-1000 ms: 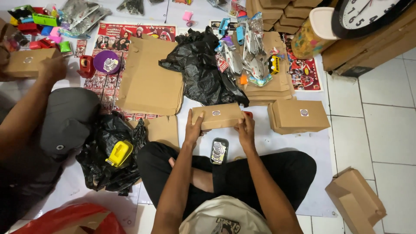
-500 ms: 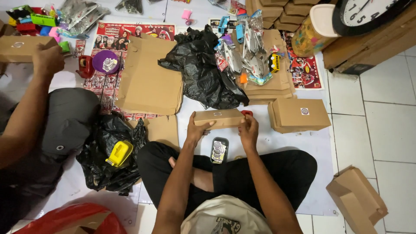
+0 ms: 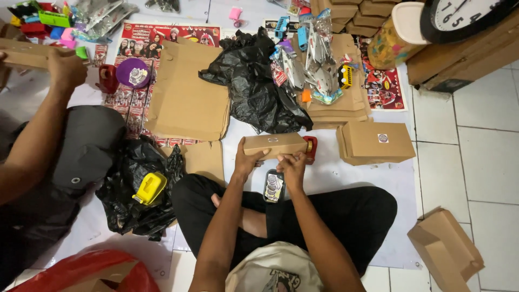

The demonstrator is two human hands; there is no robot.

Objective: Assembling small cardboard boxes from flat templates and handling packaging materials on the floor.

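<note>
While both hands work it, the small brown cardboard box point(image 3: 274, 145) sits just ahead of the crossed legs, low over the white floor sheet point(image 3: 346, 178). Long axis runs left-right across the body, a small sticker on the upward face.

Left hand point(image 3: 247, 161): curled round the box's left end from the near side, thumb on the near face, closed on it. Right hand point(image 3: 293, 164): at the near edge toward the right end, fingers bent, touching the underside/near face; how firm the grip is I can't tell. Left hand has more of the box. Both are at the box, so neither arm has any reach to make.

Around it:
- red tape dispenser point(image 3: 310, 148) touching or just behind the box's right end
- sheet of round stickers point(image 3: 273, 187) on the floor just below the hands
- 1 closed brown box point(image 3: 376, 141) near, to the right
- black plastic bag point(image 3: 259, 89) beyond

Another person's hand point(image 3: 65, 67) far left holds a separate flat cardboard piece point(image 3: 24, 53), well apart.
</note>
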